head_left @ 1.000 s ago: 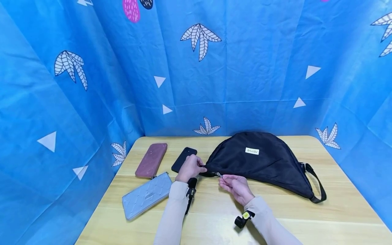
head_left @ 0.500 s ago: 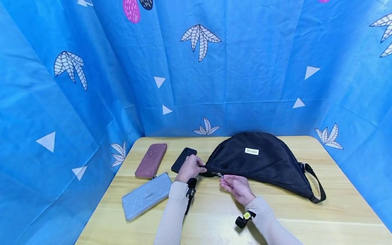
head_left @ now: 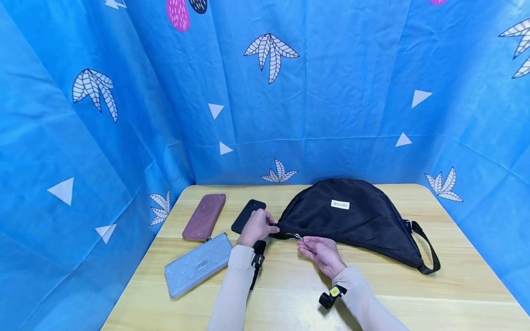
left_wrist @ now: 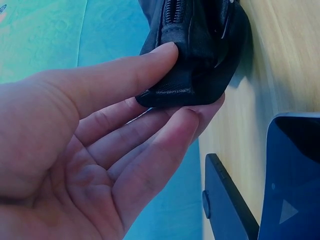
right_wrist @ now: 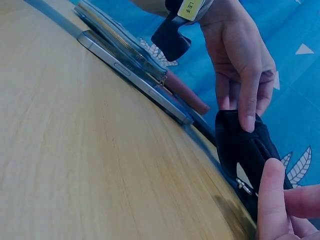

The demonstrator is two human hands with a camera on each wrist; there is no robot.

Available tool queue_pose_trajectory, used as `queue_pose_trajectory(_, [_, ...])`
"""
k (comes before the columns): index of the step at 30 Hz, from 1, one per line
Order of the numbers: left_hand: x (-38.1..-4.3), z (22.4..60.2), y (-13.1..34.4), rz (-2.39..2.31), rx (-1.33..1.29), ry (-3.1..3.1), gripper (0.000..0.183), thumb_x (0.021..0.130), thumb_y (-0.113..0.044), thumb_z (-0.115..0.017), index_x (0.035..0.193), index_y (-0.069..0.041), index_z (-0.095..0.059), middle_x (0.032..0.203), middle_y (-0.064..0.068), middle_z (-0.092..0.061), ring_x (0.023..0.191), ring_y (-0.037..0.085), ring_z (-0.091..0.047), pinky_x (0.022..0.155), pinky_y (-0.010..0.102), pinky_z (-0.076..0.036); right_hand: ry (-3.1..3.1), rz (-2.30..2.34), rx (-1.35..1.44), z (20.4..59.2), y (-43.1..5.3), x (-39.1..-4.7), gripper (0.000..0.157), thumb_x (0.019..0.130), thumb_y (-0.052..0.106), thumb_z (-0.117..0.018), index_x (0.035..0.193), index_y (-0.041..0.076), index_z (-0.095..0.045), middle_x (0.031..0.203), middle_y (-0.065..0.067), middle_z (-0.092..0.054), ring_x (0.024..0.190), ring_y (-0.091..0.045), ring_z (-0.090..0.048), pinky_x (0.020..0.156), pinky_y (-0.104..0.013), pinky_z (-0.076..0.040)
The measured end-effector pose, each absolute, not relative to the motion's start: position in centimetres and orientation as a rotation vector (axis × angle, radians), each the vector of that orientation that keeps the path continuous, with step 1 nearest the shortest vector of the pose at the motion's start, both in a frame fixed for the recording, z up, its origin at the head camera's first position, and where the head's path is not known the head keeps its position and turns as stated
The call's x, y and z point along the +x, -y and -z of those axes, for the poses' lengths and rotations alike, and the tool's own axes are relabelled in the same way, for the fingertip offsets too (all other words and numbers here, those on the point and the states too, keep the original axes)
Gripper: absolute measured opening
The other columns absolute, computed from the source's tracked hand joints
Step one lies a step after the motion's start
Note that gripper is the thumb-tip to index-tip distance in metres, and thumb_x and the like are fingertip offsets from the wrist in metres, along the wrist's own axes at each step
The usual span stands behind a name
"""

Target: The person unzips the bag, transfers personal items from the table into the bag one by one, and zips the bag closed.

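My R hand [head_left: 320, 255] has edged slightly right, pinching the zip pull [head_left: 298, 236]; L hand [head_left: 256, 227] grips L end of the black bag [head_left: 348, 216] on the bench [head_left: 414, 303]. Pull's nr that end; can't tell if zip run's starting or finishing. Pink wallet [head_left: 204, 216], blue wallet [head_left: 200, 265] outside.

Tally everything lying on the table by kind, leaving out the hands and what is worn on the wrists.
Bags: 1 (black bag)
Wallets: 2 (mauve wallet, light blue wallet)
Phones: 2 (black phone, silver-edged phone)
Total: 5
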State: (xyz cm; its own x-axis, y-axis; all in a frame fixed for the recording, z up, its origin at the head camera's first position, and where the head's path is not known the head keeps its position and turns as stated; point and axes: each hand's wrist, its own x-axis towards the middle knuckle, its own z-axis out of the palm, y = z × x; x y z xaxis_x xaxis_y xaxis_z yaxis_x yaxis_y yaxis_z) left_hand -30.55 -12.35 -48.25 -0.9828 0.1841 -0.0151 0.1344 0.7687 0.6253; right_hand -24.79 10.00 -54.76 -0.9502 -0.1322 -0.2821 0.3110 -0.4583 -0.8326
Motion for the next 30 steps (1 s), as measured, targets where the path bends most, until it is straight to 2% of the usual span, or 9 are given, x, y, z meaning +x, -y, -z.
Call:
queue_pose_trajectory(18, [-30.45,48.11,12.53,-1.027,0.266,-2.879,0.015,0.085,-0.017,-0.086,0.077,-0.014,-0.073,0.078,0.0,-0.067,0.069,0.014,-0.058,0.063,0.027,-0.047,-1.494,2.473,0.306,54.92,-10.53,-24.9,0.014,0.099,-0.012,-0.054,0.107,-0.009,-0.066,0.084,-0.008,-0.077,0.082,-0.013,-0.076,0.077,-0.023,-0.063])
queue_pose_trajectory(30, [-30.59,48.24,12.52,-1.031,0.249,-2.876,0.015,0.085,-0.018,-0.087,0.078,-0.014,-0.074,0.079,0.0,-0.068,0.071,0.014,-0.059,0.064,0.028,-0.048,-1.491,2.468,0.3,54.74,-10.75,-24.82,0.016,0.098,-0.012,-0.054,0.111,-0.012,-0.064,0.085,-0.008,-0.077,0.084,-0.014,-0.076,0.079,-0.024,-0.063])
